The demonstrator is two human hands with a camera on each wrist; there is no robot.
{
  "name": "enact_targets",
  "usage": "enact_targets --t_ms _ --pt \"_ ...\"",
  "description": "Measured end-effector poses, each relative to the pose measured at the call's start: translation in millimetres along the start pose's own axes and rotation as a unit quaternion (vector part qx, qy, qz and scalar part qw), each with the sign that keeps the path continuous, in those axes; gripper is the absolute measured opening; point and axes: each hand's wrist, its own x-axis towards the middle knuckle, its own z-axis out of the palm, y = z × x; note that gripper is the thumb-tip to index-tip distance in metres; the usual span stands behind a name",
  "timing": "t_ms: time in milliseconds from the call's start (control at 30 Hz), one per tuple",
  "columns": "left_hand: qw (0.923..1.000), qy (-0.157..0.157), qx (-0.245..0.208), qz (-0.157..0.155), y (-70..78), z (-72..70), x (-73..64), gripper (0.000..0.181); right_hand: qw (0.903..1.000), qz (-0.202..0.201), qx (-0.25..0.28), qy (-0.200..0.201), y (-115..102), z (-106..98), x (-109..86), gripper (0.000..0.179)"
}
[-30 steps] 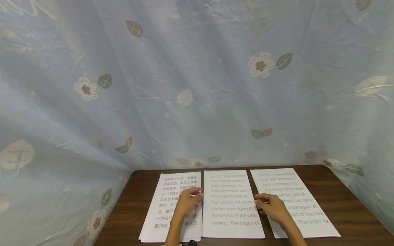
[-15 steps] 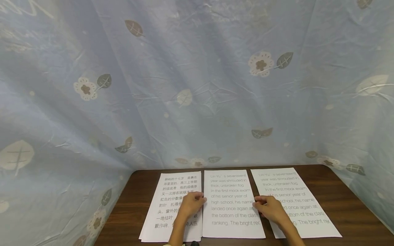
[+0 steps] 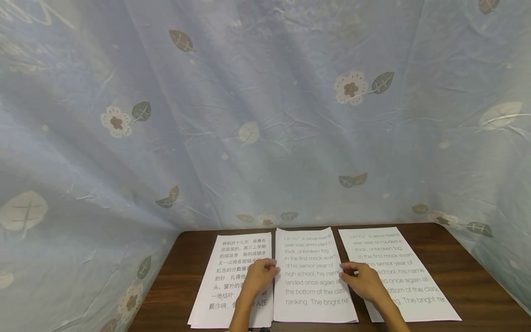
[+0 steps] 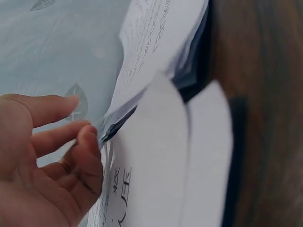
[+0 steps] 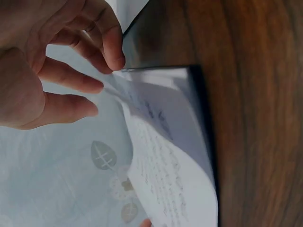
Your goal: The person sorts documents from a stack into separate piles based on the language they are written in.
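The middle stack of printed English pages (image 3: 311, 295) lies between both hands, its top sheet bowed with the far corners raised. At that sheet's left edge, my left hand (image 3: 258, 279) holds it with fingertips, above the pages of Chinese text (image 3: 226, 281). My right hand (image 3: 365, 279) holds the opposite edge, its wrist over the right-hand English pages (image 3: 408, 276). In the left wrist view, curled fingers (image 4: 87, 146) meet the lifted paper edge (image 4: 156, 42), thumb apart. The right wrist view shows the raised sheet (image 5: 161, 175) arching over the page below, fingertips at its edge.
Three groups of pages stand side by side on a dark brown wooden table (image 3: 166, 286). A pale blue cloth (image 3: 290, 175) printed with leaves and flowers hangs behind the table and along its sides.
My left hand has moved right from over the Chinese pages to the middle sheet's left edge. My right hand has shifted slightly left onto its right edge. The sheet's far corners have risen.
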Motion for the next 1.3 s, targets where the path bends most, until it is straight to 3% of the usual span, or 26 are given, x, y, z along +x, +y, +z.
enact_targets --t_ms 233,400,667,1000,1300 --pt "0.999 0.017 -0.035 0.02 3.9 2.0 1.1 0.031 0.9991 -0.007 0.041 0.009 -8 -1 -3.3 0.04" --pt "0.9967 0.026 -0.076 0.013 4.7 5.8 -0.5 0.028 0.9975 0.005 0.07 0.006 -8 0 -3.7 0.041" --pt "0.9937 0.037 -0.103 0.022 6.0 7.2 -2.2 0.031 0.9975 0.007 0.069 0.012 -7 -3 -3.7 0.043" --pt "0.9924 0.046 -0.114 0.01 7.2 8.8 0.4 0.036 0.9987 0.002 0.048 0.017 -3 -14 -1.8 0.043" --pt "0.9856 0.059 -0.159 0.004 17.2 28.2 1.2 0.037 0.9984 0.01 0.053 0.015 13 -32 -2.4 0.046"
